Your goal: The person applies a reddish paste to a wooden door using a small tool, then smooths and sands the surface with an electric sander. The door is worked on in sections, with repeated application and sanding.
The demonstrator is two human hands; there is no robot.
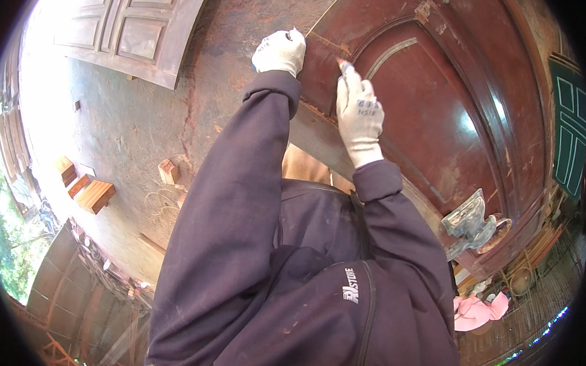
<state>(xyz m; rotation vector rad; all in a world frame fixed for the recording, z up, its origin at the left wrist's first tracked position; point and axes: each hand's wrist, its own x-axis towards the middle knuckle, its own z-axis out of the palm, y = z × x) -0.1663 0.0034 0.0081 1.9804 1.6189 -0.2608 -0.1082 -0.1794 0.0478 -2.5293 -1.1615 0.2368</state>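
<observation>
A large reddish-brown panelled wooden door (433,117) lies in front of me, with raised moulding and a glossy finish. My left hand (280,51), in a white knit glove, is closed at the door's left edge; what its fingers hold is hidden. A thin pale straight line (326,13) runs from beside that hand up along the door. Over the door's near part, my gloved right hand (360,114) is closed on a short slim thing (343,65) with a reddish tip. Its kind is too small to make out.
Another panelled door (133,25) stands at the far left. Wooden blocks (95,195) and a smaller block (168,172) lie on the stained floor. A dusty metallic-looking piece (468,220) sits on the door's near right; pink cloth (480,312) and a green panel (570,126) are beyond.
</observation>
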